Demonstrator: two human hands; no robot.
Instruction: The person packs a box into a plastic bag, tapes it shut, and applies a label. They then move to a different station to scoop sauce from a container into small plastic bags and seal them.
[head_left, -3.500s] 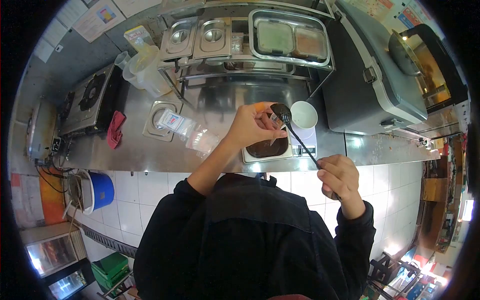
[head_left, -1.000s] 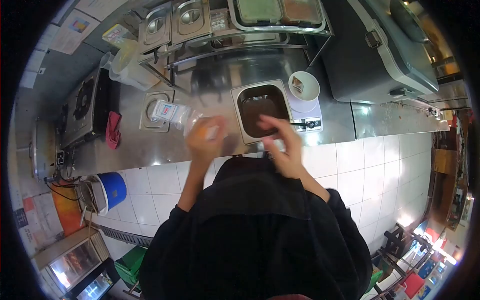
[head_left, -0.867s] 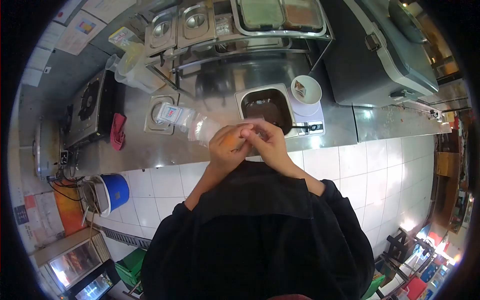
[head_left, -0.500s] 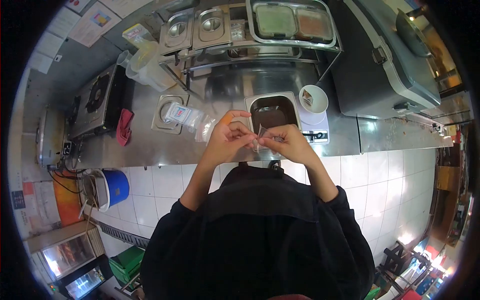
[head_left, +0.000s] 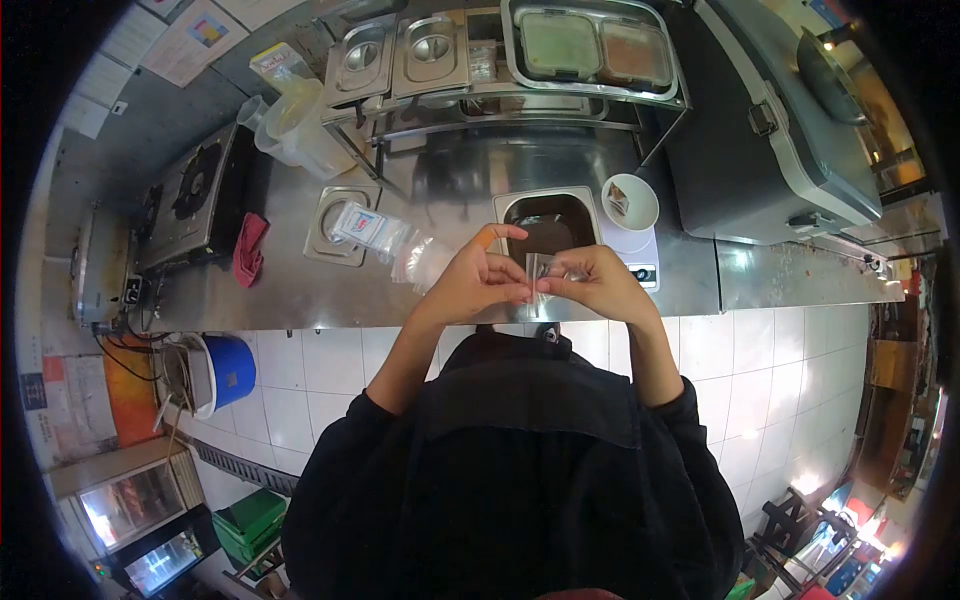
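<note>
Near the counter's front edge, my left hand (head_left: 480,276) pinches one side of a small clear plastic bag (head_left: 536,268). My right hand (head_left: 596,283) grips the other side, its fingers bent round the plastic. Just beyond the hands is a steel pan (head_left: 550,226) with dark contents. To its right a white bowl (head_left: 640,208) with a small packet inside stands on a white scale (head_left: 648,248). On the left, a labelled pack of clear bags (head_left: 368,229) lies partly over a steel lid (head_left: 325,240), with loose clear bags (head_left: 420,260) beside it.
A red cloth (head_left: 250,250) lies by a gas stove (head_left: 190,195) at the left. Plastic jugs (head_left: 300,125) stand behind. A steel rack (head_left: 500,107) with lidded containers spans the back. A large grey cooler box (head_left: 740,150) is at the right.
Both hands have shifted slightly to the right with the small bag, which now stands more upright between the fingers. The view has moved a little.
</note>
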